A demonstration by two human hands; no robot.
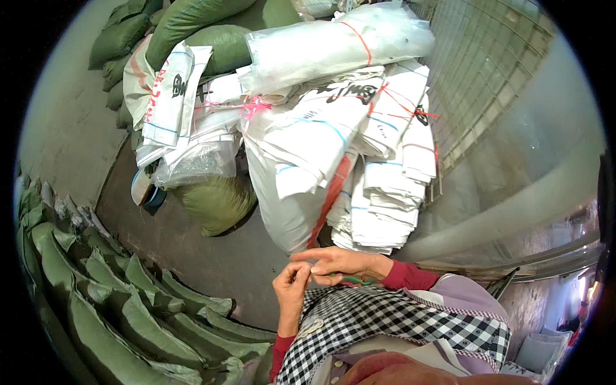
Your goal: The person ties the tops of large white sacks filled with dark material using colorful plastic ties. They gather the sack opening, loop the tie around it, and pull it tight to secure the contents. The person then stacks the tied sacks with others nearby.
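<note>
My left hand point(290, 288) is raised in front of my checked apron point(394, 317). Its thumb and fingertips are pinched together, and whether something thin is between them is too small to see. Against those fingertips rests the thumb side of my right hand point(349, 262), its index finger stretched out to the left. A small tool with green and red handles point(353, 279), possibly snips, is held in the right palm under curled fingers. Just beyond both hands stands a full white woven sack point(288, 221) with a red stripe.
Folded white woven sacks point(390, 207), some tied with red string, are piled ahead. A rolled plastic bundle point(332, 50) lies on top. Full green sacks point(120, 308) stand in rows at left. One green sack point(216, 204) sits on the floor. Wire mesh point(491, 62) borders the right.
</note>
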